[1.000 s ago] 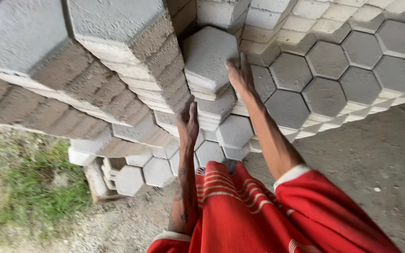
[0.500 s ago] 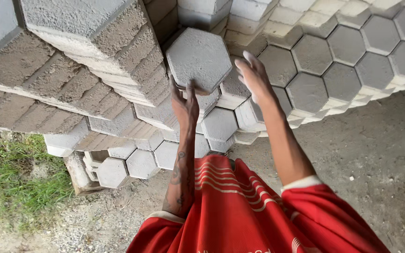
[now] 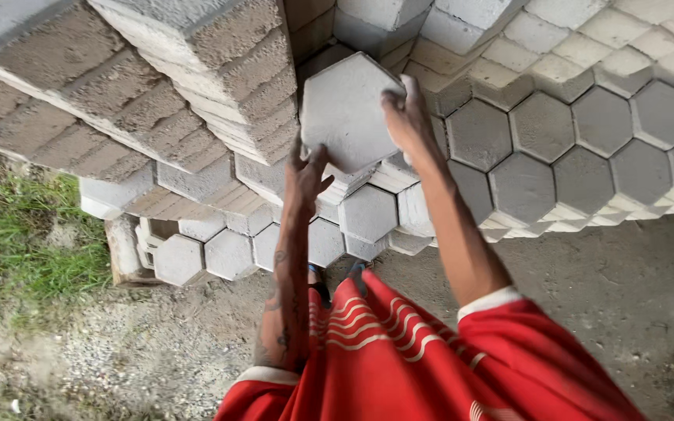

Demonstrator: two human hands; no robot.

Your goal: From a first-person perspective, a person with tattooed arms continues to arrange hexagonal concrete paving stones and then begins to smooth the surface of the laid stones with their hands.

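Note:
Both my hands grip a stack of grey hexagonal paving blocks, whose top face shows in the middle of the head view. My left hand presses the stack's lower left side, fingers spread upward. My right hand clasps its right edge. The stack sits in front of a larger pile of the same hexagonal blocks. My red striped shirt fills the bottom of the view.
Tall rows of stacked blocks rise at the upper left. More hexagonal blocks lie low on a wooden pallet. Grass grows at the left, gravel below it, and bare concrete floor lies at the right.
Both hands closed onto the sides of the hexagonal stack, and it now sits higher and nearer in the view; the view has shifted.

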